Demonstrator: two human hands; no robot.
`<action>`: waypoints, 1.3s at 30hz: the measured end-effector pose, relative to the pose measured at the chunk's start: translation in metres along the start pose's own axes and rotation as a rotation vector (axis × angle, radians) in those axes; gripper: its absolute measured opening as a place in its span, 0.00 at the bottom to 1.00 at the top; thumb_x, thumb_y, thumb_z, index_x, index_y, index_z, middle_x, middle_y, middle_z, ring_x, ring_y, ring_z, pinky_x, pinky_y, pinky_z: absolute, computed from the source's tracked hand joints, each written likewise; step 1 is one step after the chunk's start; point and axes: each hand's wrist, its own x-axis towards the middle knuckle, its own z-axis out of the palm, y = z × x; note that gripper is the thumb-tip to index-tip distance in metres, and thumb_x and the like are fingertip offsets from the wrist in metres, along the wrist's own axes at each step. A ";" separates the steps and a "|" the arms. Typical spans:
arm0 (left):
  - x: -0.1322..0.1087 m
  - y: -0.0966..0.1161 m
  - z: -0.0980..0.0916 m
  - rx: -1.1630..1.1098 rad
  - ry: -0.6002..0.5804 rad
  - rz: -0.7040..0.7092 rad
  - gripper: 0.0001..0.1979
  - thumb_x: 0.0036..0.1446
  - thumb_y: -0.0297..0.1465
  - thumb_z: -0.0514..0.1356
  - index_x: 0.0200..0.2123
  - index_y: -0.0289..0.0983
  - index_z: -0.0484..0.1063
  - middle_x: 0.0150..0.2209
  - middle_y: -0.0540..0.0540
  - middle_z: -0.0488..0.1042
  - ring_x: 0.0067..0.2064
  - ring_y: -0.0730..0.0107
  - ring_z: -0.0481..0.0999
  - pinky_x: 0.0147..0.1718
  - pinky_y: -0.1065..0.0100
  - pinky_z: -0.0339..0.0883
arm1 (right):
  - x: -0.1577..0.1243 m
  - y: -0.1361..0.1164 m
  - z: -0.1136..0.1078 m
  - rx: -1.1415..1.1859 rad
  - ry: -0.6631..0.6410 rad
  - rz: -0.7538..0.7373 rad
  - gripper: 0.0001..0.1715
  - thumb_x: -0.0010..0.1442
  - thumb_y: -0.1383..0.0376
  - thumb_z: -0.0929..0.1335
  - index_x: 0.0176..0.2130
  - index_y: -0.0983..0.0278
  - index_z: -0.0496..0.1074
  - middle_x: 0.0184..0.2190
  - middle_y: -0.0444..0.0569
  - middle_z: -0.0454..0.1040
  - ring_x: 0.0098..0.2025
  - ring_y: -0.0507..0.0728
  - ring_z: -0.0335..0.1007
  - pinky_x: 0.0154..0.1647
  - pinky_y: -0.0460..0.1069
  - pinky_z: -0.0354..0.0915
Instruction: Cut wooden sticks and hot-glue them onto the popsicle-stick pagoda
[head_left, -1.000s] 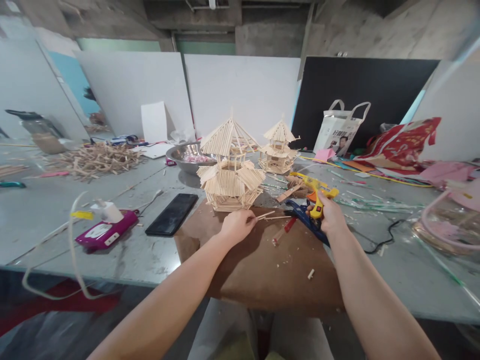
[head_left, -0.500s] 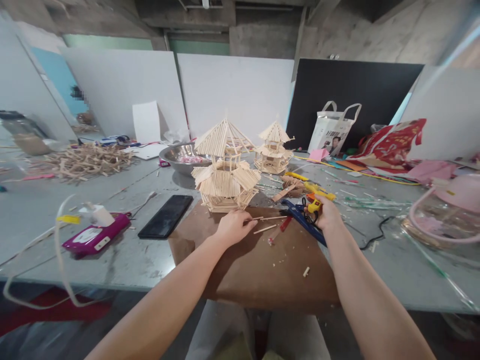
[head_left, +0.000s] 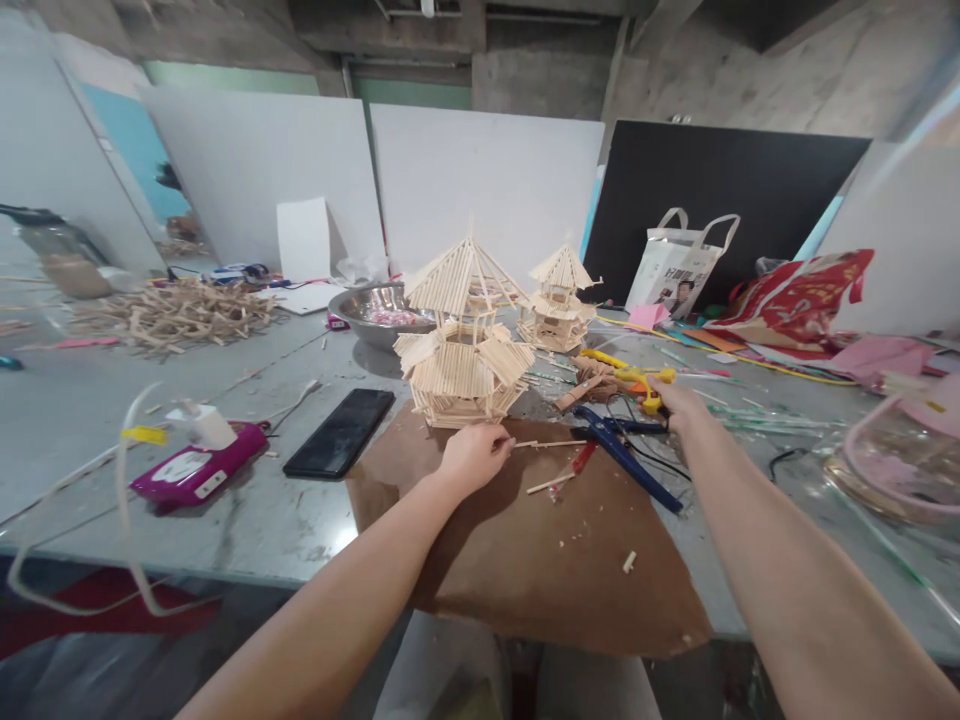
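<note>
My left hand point(head_left: 474, 458) rests on the brown board point(head_left: 525, 560), its fingers closed around the end of a thin wooden stick point(head_left: 551, 443) that points right. Just behind it stands a pavilion model point(head_left: 461, 365) made of pale sticks, with two tiers of roof. My right hand point(head_left: 679, 408) is closed on the handle of a yellow tool with an orange part, which looks like a glue gun point(head_left: 651, 385). Blue-handled pliers point(head_left: 626, 465) lie spread below that hand, beside a black cord. A shorter stick point(head_left: 550, 484) lies on the board.
A phone point(head_left: 340, 433) and a purple power strip point(head_left: 199, 465) lie to the left. Behind are a metal bowl point(head_left: 360, 325), a second pavilion model point(head_left: 559, 305) and a stick pile point(head_left: 184, 312). A pink-rimmed clear container point(head_left: 892, 460) stands at right, a white bag point(head_left: 667, 265) at the back.
My right hand has shifted a little right with the yellow glue gun, uncovering more of the blue pliers. My left hand keeps its place by the model. The whole view has slid slightly.
</note>
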 end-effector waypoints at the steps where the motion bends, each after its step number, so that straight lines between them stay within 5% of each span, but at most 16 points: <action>1: 0.000 0.000 0.000 0.001 0.001 0.001 0.16 0.53 0.39 0.46 0.28 0.40 0.71 0.31 0.47 0.73 0.33 0.69 0.70 0.29 0.71 0.57 | 0.003 0.001 0.002 -0.080 0.017 -0.012 0.08 0.49 0.64 0.67 0.29 0.66 0.65 0.14 0.42 0.65 0.15 0.49 0.64 0.14 0.44 0.64; 6: -0.002 0.001 0.001 -0.018 0.044 0.030 0.15 0.53 0.37 0.47 0.26 0.39 0.70 0.29 0.48 0.72 0.31 0.70 0.69 0.28 0.71 0.57 | 0.008 0.000 0.004 -0.527 0.101 -0.136 0.07 0.41 0.68 0.70 0.22 0.66 0.66 0.19 0.51 0.69 0.30 0.61 0.70 0.26 0.51 0.66; 11: -0.004 0.006 -0.001 -0.107 0.131 0.074 0.09 0.50 0.35 0.51 0.27 0.39 0.70 0.29 0.50 0.72 0.33 0.70 0.67 0.30 0.70 0.58 | -0.004 -0.021 0.018 -0.823 0.061 -0.338 0.03 0.42 0.69 0.68 0.21 0.68 0.69 0.35 0.65 0.70 0.47 0.72 0.58 0.40 0.60 0.58; 15: -0.007 0.009 -0.005 -0.178 0.189 0.184 0.13 0.52 0.31 0.49 0.41 0.41 0.68 0.37 0.49 0.71 0.39 0.69 0.66 0.38 0.68 0.60 | -0.046 -0.024 0.052 -0.821 -0.196 -0.499 0.08 0.45 0.64 0.66 0.29 0.63 0.73 0.34 0.51 0.73 0.39 0.60 0.66 0.36 0.51 0.61; 18: -0.009 0.009 -0.005 -0.172 0.191 0.282 0.22 0.51 0.28 0.49 0.52 0.42 0.58 0.44 0.46 0.66 0.45 0.66 0.62 0.44 0.64 0.58 | -0.091 -0.012 0.067 -0.597 -0.651 -0.586 0.16 0.50 0.60 0.62 0.38 0.63 0.71 0.28 0.46 0.73 0.24 0.51 0.66 0.25 0.46 0.62; 20: -0.009 0.009 -0.004 -0.194 0.162 0.328 0.25 0.50 0.28 0.50 0.54 0.41 0.56 0.47 0.44 0.64 0.47 0.64 0.60 0.46 0.62 0.56 | -0.114 -0.003 0.068 -0.448 -0.746 -0.629 0.16 0.50 0.60 0.62 0.38 0.62 0.71 0.27 0.44 0.72 0.23 0.49 0.64 0.24 0.45 0.61; 29: -0.006 0.016 -0.005 -0.545 -0.005 0.349 0.23 0.46 0.26 0.53 0.48 0.38 0.63 0.46 0.44 0.66 0.47 0.67 0.63 0.48 0.64 0.55 | -0.122 0.022 0.056 -0.501 -0.557 -0.886 0.09 0.48 0.65 0.65 0.30 0.60 0.74 0.27 0.45 0.74 0.29 0.54 0.67 0.32 0.47 0.61; 39: -0.003 0.015 -0.005 -0.620 -0.014 0.367 0.21 0.46 0.25 0.53 0.47 0.35 0.65 0.44 0.44 0.67 0.46 0.68 0.64 0.47 0.66 0.56 | -0.126 0.028 0.054 -0.868 -0.443 -1.293 0.15 0.57 0.64 0.58 0.38 0.61 0.71 0.35 0.50 0.74 0.37 0.55 0.68 0.36 0.47 0.60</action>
